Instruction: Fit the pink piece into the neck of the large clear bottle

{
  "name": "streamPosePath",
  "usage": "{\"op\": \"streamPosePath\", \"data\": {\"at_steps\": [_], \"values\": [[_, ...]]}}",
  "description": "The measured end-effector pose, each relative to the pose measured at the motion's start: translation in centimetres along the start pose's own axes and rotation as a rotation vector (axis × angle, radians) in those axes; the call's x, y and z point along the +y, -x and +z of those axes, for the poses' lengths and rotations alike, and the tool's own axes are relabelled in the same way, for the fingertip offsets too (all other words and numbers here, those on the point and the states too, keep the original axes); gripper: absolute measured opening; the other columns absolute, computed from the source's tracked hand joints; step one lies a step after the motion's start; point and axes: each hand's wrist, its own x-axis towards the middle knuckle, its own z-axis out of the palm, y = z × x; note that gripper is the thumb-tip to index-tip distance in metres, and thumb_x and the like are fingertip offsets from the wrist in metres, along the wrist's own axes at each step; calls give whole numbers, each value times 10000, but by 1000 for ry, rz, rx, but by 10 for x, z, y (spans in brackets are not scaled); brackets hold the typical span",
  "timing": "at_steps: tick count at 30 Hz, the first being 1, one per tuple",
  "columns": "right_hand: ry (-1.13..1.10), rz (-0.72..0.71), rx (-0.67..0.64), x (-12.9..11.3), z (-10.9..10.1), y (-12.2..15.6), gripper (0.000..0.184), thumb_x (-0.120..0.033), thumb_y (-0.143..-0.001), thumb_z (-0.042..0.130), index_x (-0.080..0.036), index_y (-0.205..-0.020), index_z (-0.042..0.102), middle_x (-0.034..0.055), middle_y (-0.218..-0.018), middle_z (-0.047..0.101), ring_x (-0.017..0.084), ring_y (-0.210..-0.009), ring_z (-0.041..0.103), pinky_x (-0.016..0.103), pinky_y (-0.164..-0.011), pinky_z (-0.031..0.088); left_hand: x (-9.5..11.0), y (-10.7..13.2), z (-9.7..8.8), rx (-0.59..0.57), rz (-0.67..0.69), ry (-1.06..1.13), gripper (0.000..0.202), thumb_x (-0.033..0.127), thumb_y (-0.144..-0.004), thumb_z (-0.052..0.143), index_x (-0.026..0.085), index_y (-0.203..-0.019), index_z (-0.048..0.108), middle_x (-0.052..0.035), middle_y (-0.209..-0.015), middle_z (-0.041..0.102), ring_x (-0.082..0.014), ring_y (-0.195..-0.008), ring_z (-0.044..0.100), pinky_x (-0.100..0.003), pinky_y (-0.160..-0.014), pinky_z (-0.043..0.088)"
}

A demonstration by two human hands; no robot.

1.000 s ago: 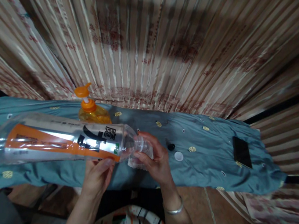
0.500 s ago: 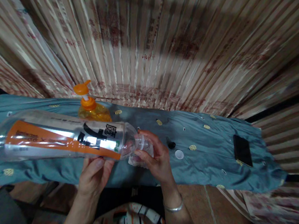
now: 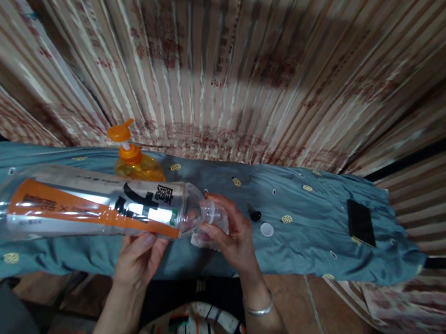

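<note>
A large clear plastic bottle (image 3: 97, 202) with an orange and silver label lies on its side in the air, its neck pointing right. My left hand (image 3: 139, 257) grips it from below, thumb on the near side; its other fingers are partly hidden behind the bottle. My right hand (image 3: 234, 235) is closed around the bottle's neck, thumb and fingers pinching it from both sides. Under these fingers shows a crumpled, whitish see-through piece (image 3: 208, 240), perhaps tissue or thin plastic; I cannot tell which.
An orange pump bottle (image 3: 140, 165) stands behind the clear bottle on the blue tablecloth (image 3: 310, 251). Right of my right hand lie a small black object (image 3: 256, 216) and a white round cap (image 3: 267, 229). A flat black device (image 3: 360, 223) lies further right. Striped curtains (image 3: 227, 79) hang behind.
Both hands keep their hold, and the bottle stays almost where it was. The view has shifted very slightly.
</note>
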Motion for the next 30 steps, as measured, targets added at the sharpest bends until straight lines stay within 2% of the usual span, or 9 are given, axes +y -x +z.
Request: {"op": "streamPosePath", "data": {"at_steps": [5,11,14,18,21,23,27,30], "values": [[13,0,1,1,-1,1,409,-417,-888,764,-301,-1266,658,33,-1226,720,228,-1138,682,409,-1065,517,0,-1,2,-25,-2,19,567,438,-264,973,284,-772,772,-55,-816,765,-374,-954,722,-566,-829,609],[-10,25,-4,-1,-1,1,415,-423,-887,768,-310,-1271,658,31,-1219,717,230,-1137,680,418,-1060,525,3,-1,5,2,-28,31,727,419,-228,978,294,-915,777,-79,-998,777,-424,-1098,681,-582,-863,597],[-26,57,-8,-1,0,2,430,-432,-883,772,-310,-1279,657,34,-1231,713,242,-1154,673,444,-1072,525,2,-1,5,-39,-11,36,669,387,-292,967,301,-925,769,-72,-1052,771,-418,-1128,669,-590,-893,584],[-31,82,-2,-1,0,4,433,-419,-875,782,-331,-1280,658,31,-1246,704,253,-1171,667,455,-1045,550,-2,-2,-1,-90,9,27,398,386,-371,948,275,-677,720,-48,-964,776,-374,-1032,709,-552,-849,607],[-24,72,-3,0,-1,4,423,-406,-879,777,-344,-1281,659,30,-1257,702,255,-1175,668,448,-1029,560,-3,-2,-4,-57,3,17,455,428,-279,977,262,-582,680,-42,-839,766,-342,-875,735,-504,-739,636],[-16,32,-7,1,-1,3,421,-400,-889,768,-338,-1290,654,33,-1269,701,254,-1198,659,446,-1063,533,-3,-2,-2,-37,4,11,514,421,-229,988,273,-636,710,-37,-825,762,-327,-817,737,-481,-689,642],[40,-59,-5,3,-1,2,434,-389,-909,747,-340,-1324,630,29,-1347,670,237,-1284,610,427,-1139,456,-1,-1,3,-46,17,3,646,409,-246,998,333,-843,764,-14,-876,764,-310,-851,741,-455,-704,644],[97,-64,8,5,-3,5,645,-394,-883,776,-356,-1463,498,42,-1479,580,247,-1384,532,442,-1176,411,-1,-1,4,-66,26,-5,669,423,-287,996,352,-908,758,9,-819,752,-284,-811,743,-411,-660,644]]}}
